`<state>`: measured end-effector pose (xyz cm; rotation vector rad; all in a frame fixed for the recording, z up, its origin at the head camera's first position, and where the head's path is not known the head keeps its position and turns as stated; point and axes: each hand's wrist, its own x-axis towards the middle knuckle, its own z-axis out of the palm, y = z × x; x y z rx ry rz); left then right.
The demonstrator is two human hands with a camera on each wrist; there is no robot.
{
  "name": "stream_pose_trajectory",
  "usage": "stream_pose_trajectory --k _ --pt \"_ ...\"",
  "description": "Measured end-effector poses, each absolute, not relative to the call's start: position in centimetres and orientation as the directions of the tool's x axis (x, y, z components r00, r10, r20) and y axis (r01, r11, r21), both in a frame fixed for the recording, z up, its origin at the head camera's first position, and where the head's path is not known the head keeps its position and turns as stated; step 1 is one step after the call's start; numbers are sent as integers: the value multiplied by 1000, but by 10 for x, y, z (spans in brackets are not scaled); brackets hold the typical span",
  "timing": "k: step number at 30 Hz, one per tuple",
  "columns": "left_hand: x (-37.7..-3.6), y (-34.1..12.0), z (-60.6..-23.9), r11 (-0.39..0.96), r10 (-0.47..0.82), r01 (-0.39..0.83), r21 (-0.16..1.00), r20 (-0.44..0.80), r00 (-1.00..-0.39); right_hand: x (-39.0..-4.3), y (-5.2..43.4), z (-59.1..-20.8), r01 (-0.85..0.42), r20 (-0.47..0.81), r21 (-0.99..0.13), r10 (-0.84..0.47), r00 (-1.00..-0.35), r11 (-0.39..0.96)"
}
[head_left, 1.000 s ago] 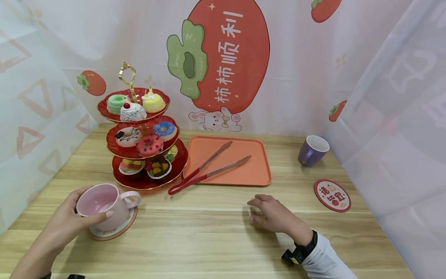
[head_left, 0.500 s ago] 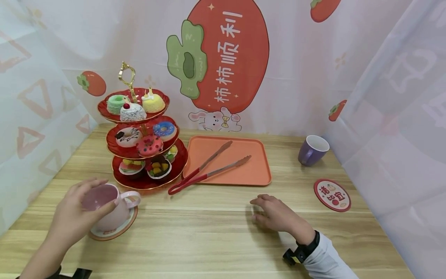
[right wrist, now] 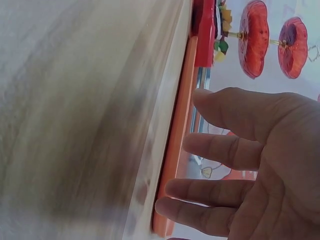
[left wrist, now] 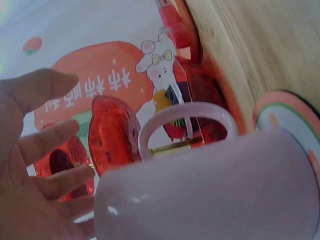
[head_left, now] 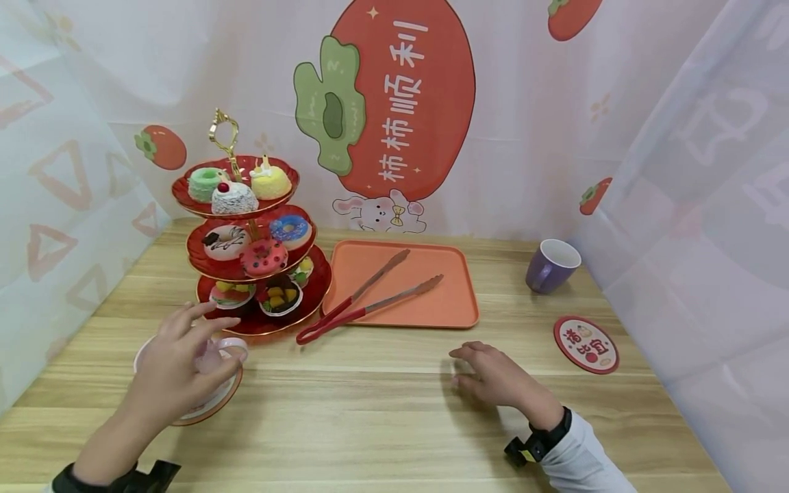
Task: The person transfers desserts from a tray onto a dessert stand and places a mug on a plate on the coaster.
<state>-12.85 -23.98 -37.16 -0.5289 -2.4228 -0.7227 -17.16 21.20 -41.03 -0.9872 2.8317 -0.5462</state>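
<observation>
My left hand [head_left: 175, 373] hovers over a pink mug [left wrist: 210, 190] at the left, fingers spread and holding nothing. The mug stands upright on a round coaster [head_left: 216, 405], its handle pointing right; in the head view the hand covers most of it. Seen from the left wrist, the fingers are apart from the mug's wall, beside its rim. My right hand [head_left: 496, 376] is low over the table in front of the orange tray [head_left: 453, 263], fingers loosely extended with nothing in them. Red-handled tongs [head_left: 351, 311] lie spread across that tray.
Behind the left hand rises a three-tier red stand [head_left: 206, 270] with toy cakes, donuts and cupcakes. At the far right stand a purple mug [head_left: 545, 270] and, nearer, a red-rimmed coaster [head_left: 586, 344]. Printed cloth walls [head_left: 518, 137] enclose the table's back and sides.
My left hand has let go of the pink mug, rising and moving right above it. The mug stays on its coaster. My right hand has shifted slightly right.
</observation>
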Motion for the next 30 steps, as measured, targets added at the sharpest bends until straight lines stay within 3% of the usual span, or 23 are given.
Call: stream_pose_trajectory --k 5,11,17,30 --pt "-133 -230 -373 760 342 577 300 571 -747 -174 216 -410 -587 29 -367 -622 -783 722" --pt "-134 -220 -375 784 395 552 283 459 -796 -177 222 -413 -573 37 -362 -603 -797 735" --pt "-138 -208 -382 758 480 604 245 416 -772 -183 234 -415 -529 32 -362 -557 -830 767" --pt "-141 -193 -394 713 563 647 271 329 -758 -199 267 -415 -383 -28 -419 -433 -901 823"
